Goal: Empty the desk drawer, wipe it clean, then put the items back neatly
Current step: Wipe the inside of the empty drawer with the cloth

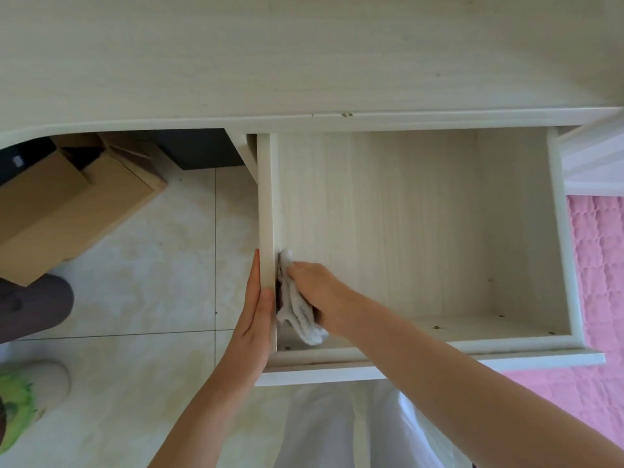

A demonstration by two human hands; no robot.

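1. The drawer is seen pulled fully out from under the table, filling the view from centre towards 3 o'clock; its pale wooden floor is shown bare, with small screw heads along the near wall.
2. A white cloth is held bunched in the right hand, whose fingers are curled round it, and it is pressed against the inner face of the drawer's left wall at about 7 o'clock within the drawer.
3. The left hand is laid flat against the outer face of that same wall, its fingers held straight and together and pointing towards 12 o'clock, with the thumb resting on the wall's top edge; nothing is gripped by it.
4. The 2 hands are thus set on opposite sides of 1 wall, just beside each other, separated only by the board.
5. A cardboard box is seen on the tiled floor at 9 o'clock, partly under the table.
6. A pink quilted cover is visible at 3 o'clock, beyond the drawer's right wall.
7. A green and white shoe is shown at 8 o'clock on the floor.
8. White fabric is seen at 6 o'clock, below the drawer front.
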